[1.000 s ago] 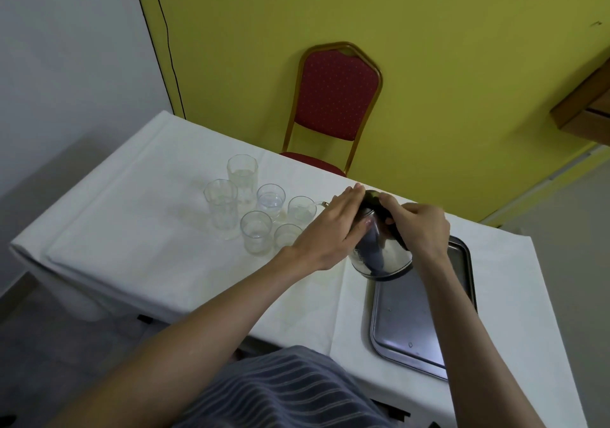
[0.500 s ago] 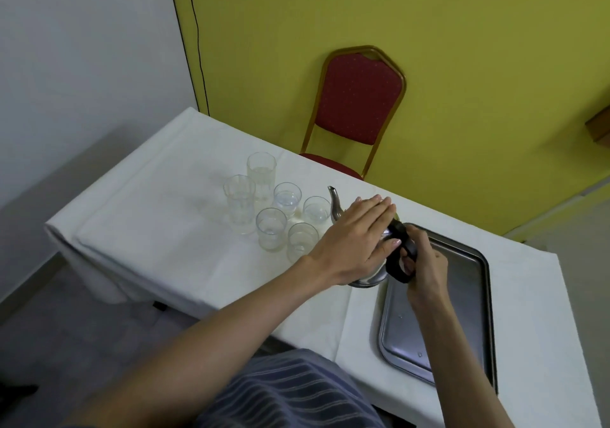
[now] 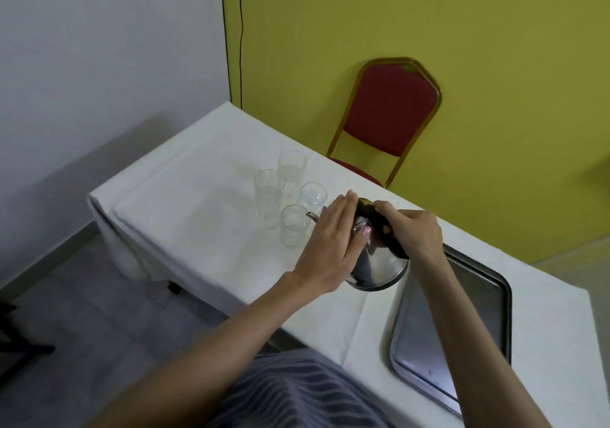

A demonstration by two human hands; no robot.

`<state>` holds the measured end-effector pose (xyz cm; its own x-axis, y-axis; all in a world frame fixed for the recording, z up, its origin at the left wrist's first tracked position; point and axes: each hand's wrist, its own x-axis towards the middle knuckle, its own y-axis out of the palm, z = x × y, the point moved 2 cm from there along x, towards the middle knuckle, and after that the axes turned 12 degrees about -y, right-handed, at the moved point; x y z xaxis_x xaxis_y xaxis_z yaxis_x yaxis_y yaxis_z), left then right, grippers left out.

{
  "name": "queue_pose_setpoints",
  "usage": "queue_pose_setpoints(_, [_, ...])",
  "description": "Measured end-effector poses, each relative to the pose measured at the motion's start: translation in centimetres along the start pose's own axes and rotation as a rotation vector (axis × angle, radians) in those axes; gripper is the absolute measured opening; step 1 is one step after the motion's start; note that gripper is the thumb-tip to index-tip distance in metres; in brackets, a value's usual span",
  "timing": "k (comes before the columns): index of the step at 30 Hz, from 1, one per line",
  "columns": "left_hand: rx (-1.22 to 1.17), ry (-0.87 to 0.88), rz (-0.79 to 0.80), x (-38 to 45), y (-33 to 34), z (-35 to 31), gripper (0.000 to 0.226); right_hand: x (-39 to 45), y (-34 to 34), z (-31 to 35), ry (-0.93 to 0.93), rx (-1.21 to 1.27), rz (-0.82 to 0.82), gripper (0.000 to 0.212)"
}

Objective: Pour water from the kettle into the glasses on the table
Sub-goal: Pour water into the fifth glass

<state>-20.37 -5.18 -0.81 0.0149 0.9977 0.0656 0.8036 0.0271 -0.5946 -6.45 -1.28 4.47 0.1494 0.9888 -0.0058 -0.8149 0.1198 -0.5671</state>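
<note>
A shiny steel kettle (image 3: pixel 379 269) is tilted toward the left, its thin spout (image 3: pixel 312 215) over the rim of the nearest glass (image 3: pixel 293 229). My right hand (image 3: pixel 412 233) is shut on the kettle's black handle (image 3: pixel 391 243). My left hand (image 3: pixel 333 246) lies flat against the kettle's lid and side, fingers straight. Several clear glasses stand in a cluster on the white tablecloth (image 3: pixel 204 223): two tall ones (image 3: pixel 269 193) (image 3: pixel 292 168) and a short one (image 3: pixel 313 193) behind the spout. My left hand hides other glasses.
A steel tray (image 3: pixel 488 315) lies at the table's right, partly under my right forearm. A red chair (image 3: pixel 388 120) with a gold frame stands behind the table against the yellow wall. The table's left edge drops to a grey floor.
The kettle has been lifted off the tray's edge and tipped left, its spout now over the nearest glass. The camera view has shifted left.
</note>
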Motion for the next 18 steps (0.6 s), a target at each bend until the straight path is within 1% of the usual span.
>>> queue_pose_setpoints(7, [-0.124, -0.138, 0.066, -0.1, -1.2, 1.0, 0.062, 1.0, 1.2, 2.0, -0.127, -0.203, 0.085, 0.058])
queue_pose_setpoints(12, [-0.192, -0.180, 0.067, 0.2, -1.3, 1.3, 0.065, 1.6, 1.6, 2.8, -0.174, -0.257, 0.097, 0.059])
queue_pose_setpoints(18, [-0.238, -0.192, 0.044, 0.6, -1.3, 1.3, 0.065, 2.0, 1.7, 3.7, -0.195, -0.299, 0.108, 0.062])
